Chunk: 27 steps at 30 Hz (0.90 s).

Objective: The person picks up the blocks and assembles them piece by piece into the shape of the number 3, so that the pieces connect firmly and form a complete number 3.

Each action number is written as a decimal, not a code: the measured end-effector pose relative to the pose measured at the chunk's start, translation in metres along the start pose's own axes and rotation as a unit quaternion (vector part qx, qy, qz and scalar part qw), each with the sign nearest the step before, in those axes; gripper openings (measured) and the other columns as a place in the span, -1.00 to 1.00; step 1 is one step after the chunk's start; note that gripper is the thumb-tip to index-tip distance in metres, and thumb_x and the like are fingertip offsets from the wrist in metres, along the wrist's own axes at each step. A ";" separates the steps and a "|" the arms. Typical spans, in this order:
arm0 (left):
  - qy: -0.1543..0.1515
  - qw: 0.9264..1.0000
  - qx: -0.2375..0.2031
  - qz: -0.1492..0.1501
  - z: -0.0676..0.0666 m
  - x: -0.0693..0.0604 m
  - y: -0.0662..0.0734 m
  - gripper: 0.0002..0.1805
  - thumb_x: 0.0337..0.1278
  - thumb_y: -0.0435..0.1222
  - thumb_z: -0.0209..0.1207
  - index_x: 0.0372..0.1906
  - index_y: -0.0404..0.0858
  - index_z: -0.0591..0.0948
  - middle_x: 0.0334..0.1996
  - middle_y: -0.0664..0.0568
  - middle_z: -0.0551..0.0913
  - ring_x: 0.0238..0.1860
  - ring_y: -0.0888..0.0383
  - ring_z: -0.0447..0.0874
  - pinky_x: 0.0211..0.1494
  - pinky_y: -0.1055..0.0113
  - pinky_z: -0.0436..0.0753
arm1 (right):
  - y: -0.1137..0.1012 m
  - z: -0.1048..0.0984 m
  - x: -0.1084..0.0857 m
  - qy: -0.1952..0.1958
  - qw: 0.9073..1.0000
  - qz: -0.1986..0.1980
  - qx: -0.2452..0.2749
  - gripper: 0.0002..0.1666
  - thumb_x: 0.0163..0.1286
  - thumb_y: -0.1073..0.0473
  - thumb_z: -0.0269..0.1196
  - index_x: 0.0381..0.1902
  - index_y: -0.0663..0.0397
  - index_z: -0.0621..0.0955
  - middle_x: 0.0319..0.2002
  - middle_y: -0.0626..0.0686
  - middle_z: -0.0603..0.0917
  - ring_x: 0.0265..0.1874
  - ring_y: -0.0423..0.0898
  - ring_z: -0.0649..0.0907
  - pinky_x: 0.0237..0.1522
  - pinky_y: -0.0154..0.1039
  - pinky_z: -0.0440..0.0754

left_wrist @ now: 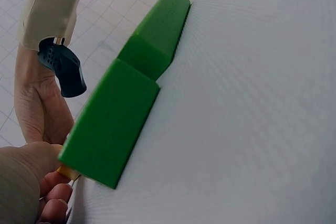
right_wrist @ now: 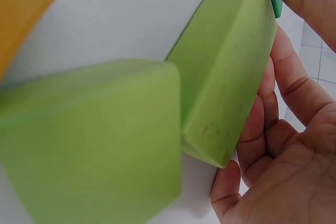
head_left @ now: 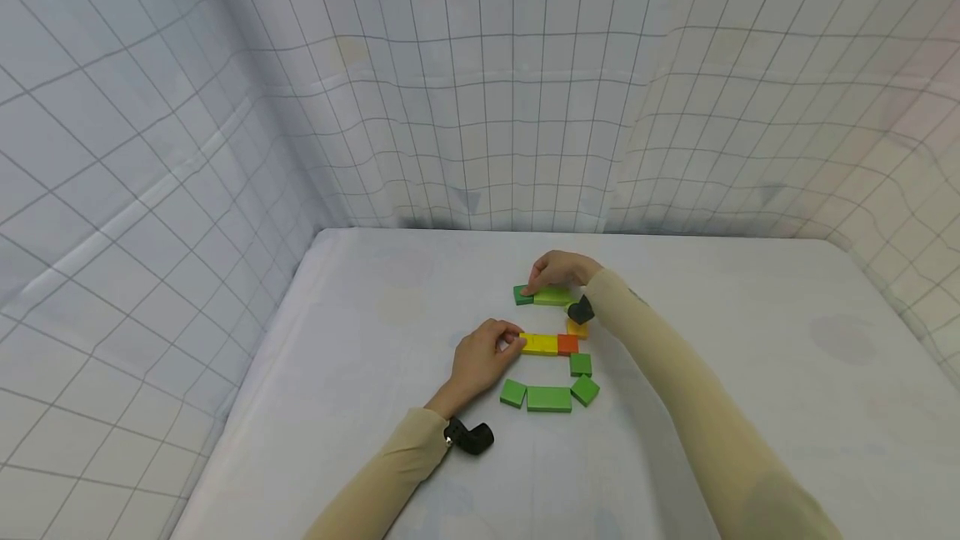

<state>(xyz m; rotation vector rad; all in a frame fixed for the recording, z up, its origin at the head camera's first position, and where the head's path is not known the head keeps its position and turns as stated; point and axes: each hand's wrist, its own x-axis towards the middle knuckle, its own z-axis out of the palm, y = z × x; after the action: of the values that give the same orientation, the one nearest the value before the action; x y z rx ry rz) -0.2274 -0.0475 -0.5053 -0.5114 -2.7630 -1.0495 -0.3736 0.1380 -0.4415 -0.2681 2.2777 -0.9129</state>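
Flat coloured blocks lie on a white cloth in a shape like a 3. My left hand [head_left: 480,354] is at the left end of the yellow block [head_left: 542,344], its thumb and fingers pinching that end. An orange-red block [head_left: 567,345] touches the yellow one's right end. At the top of the shape, my right hand [head_left: 561,269] pinches a small dark green block [head_left: 522,296]. Its other fingers lie along the long light green block [right_wrist: 226,66] beside it. A small light green block [right_wrist: 100,140] and an orange block [head_left: 577,329] stand under the right wrist.
Nearer to me lie a long green block [head_left: 549,399] and small green blocks [head_left: 513,393], [head_left: 585,390] at its ends, with another green block [head_left: 581,365] above. A checked cloth [head_left: 480,90] hangs behind and beside the table [head_left: 375,290]. Each wrist carries a black camera [head_left: 471,437].
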 end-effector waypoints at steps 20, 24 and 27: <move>-0.005 1.000 -0.003 -0.003 -0.002 0.000 0.000 -0.77 0.22 -0.09 0.19 -0.15 -0.11 0.68 -0.41 0.21 0.50 -0.54 0.33 0.37 -0.47 0.43 0.34 | 0.004 0.001 0.004 0.003 1.000 -0.006 -0.003 -0.69 0.12 0.00 0.43 -0.40 0.07 0.58 -0.33 0.00 0.52 -0.21 -0.09 0.41 -0.10 -0.19 0.29; -0.004 1.000 -0.002 -0.004 -0.001 0.000 -0.001 -0.78 0.22 -0.09 0.19 -0.15 -0.10 0.68 -0.41 0.22 0.50 -0.54 0.34 0.37 -0.47 0.43 0.34 | 0.005 0.001 0.004 0.005 1.000 -0.008 -0.010 -0.64 0.10 -0.06 0.43 -0.39 0.06 0.58 -0.33 -0.01 0.50 -0.22 -0.09 0.41 -0.14 -0.20 0.30; -0.002 1.000 -0.004 -0.001 0.000 0.000 -0.002 -0.79 0.22 -0.10 0.19 -0.15 -0.10 0.68 -0.41 0.22 0.50 -0.54 0.34 0.37 -0.46 0.43 0.35 | 0.006 0.000 0.004 0.008 1.000 -0.016 -0.020 -0.62 0.11 -0.10 0.42 -0.39 0.06 0.58 -0.34 -0.02 0.48 -0.24 -0.11 0.40 -0.18 -0.23 0.29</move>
<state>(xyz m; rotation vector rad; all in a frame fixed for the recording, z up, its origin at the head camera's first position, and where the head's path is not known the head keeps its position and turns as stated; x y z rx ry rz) -0.2284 -0.0488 -0.5067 -0.5139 -2.7645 -1.0628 -0.3760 0.1406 -0.4475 -0.3170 2.3141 -0.8879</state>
